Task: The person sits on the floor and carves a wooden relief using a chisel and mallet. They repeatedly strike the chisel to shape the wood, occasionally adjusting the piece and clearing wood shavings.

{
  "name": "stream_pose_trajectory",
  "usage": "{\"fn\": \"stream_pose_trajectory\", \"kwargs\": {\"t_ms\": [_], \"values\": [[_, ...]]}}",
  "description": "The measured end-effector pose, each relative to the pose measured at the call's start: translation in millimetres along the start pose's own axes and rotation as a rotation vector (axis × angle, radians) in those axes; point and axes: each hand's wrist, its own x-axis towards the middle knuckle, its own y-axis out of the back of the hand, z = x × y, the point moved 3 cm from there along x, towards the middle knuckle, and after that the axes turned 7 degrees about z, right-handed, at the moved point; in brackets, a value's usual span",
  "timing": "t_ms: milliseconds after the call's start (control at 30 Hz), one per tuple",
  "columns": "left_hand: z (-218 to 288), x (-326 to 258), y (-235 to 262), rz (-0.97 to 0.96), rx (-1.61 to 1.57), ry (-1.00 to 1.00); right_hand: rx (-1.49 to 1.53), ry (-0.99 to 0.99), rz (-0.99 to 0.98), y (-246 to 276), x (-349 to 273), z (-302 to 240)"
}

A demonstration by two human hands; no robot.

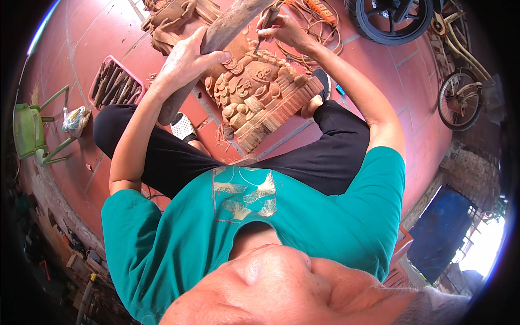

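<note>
A reddish-brown wood carving (244,89), covered with rounded figures and coin-like discs, lies tilted on the floor between my legs. My left hand (187,62) is wrapped round a long, thick grey-brown wooden bar (230,27), its thumb lying across the top. The bar slants over the carving's left side and hides part of it. On the far side, my right hand (284,31) grips the handle of a slim chisel (269,19). The chisel points down, with its tip at the carving's upper surface; whether it touches, I cannot tell.
A pink basket (142,89) of dark tool handles stands at left, near a green stool (27,130) and a plastic bag (75,120). Orange cable (330,38) coils beyond my right hand. A black wheel (390,24) and a bicycle wheel (459,100) are at right. Shavings (222,135) lie by my foot.
</note>
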Motion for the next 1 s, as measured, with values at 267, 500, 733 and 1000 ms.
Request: {"fn": "stream_pose_trajectory", "kwargs": {"t_ms": [267,500,733,1000], "values": [[5.6,-1.7,3.0,0.002,-0.021,-0.006,-0.003,-0.063,-0.012,-0.9,1.4,-1.8],[3.8,-1.7,1.0,0.007,-0.019,-0.034,0.004,-0.039,-0.007,0.5,-1.5,-1.4],[3.0,-2.1,-2.6,0.045,-0.036,-0.067,0.013,-0.027,0.017,0.0,-1.2,2.7],[3.7,-1.3,-0.6,0.009,-0.015,-0.032,0.012,-0.062,-0.015,1.6,-0.8,1.2]]}}
